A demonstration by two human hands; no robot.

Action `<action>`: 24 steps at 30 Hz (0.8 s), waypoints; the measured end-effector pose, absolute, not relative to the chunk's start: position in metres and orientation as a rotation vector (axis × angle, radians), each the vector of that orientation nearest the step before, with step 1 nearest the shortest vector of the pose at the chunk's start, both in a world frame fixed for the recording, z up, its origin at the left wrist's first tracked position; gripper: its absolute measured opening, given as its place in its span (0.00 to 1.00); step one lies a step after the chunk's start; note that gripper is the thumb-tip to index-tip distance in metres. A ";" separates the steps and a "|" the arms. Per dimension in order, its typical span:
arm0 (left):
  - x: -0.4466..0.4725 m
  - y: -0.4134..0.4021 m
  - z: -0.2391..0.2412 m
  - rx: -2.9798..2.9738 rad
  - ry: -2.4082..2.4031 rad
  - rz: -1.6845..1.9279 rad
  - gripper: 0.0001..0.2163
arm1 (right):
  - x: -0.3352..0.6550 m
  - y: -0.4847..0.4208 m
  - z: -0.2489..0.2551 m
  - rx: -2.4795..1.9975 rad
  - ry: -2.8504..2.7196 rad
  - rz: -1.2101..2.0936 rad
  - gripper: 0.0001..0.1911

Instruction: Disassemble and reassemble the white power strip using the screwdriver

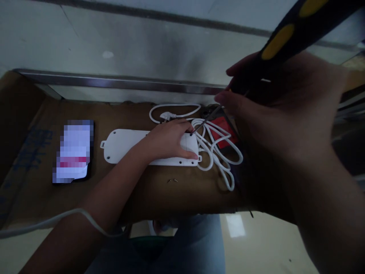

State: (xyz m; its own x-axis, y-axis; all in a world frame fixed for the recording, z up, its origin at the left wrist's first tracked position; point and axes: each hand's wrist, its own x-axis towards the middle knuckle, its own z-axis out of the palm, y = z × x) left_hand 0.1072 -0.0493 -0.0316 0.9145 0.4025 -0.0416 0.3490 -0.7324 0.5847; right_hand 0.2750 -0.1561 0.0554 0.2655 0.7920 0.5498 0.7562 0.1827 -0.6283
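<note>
The white power strip [125,146] is lying about midway between the far and near edges of the cardboard surface [199,196], its long axis running left to right, roughly along the near edge. The left hand [167,140] is the nearer one: it is gripping the strip's right half, thumb on the top face, fingers at the far side. The right hand [288,102] is standing apart, above and to the right, closed round a screwdriver [281,42]. The shaft is slanting down leftward, its tip meeting a hole [191,134] at the strip's far right corner; seating depth cannot be told. This tip-to-hole alignment is, in judgement, governing. Two small screws [175,180] are lying between the strip and the near edge.
</note>
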 end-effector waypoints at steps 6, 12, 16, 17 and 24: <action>0.108 -0.049 -0.031 2.460 0.536 0.116 0.34 | 0.275 -0.157 0.057 -1.509 -1.509 0.068 0.12; 0.108 -0.049 -0.030 2.450 0.568 0.087 0.34 | 0.276 -0.157 0.057 -1.502 -1.535 0.066 0.11; 0.108 -0.049 -0.029 2.444 0.564 0.085 0.33 | 0.273 -0.158 0.057 -1.501 -1.552 0.055 0.12; 0.108 -0.049 -0.030 2.443 0.562 0.088 0.33 | 0.273 -0.158 0.057 -1.502 -1.553 0.050 0.11; 0.107 -0.049 -0.032 2.438 0.558 0.095 0.34 | 0.275 -0.157 0.057 -1.485 -1.569 0.054 0.09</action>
